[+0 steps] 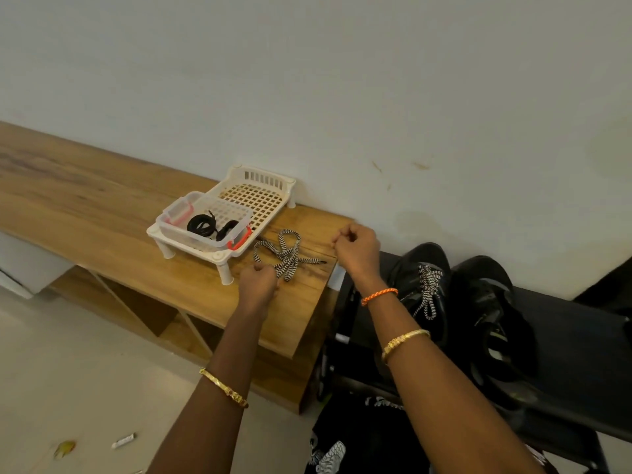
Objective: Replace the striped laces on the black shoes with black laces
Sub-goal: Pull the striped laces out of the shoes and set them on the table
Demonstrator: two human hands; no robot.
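Left hand (258,283) grips the striped lace (284,253) at the bench (102,213) corner; right hand (355,249) curled, empty; bundle it tidily.

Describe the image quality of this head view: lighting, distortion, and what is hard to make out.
Head view: soft, even indoor light, no hard glare; wide-angle lens tilts and bends the wooden shelf and wall; the black shoes merge into the dark bench, detail lost; the black laces in the clear box stay readable.

A white slatted rack (260,200) stands on a wooden bench (102,213).
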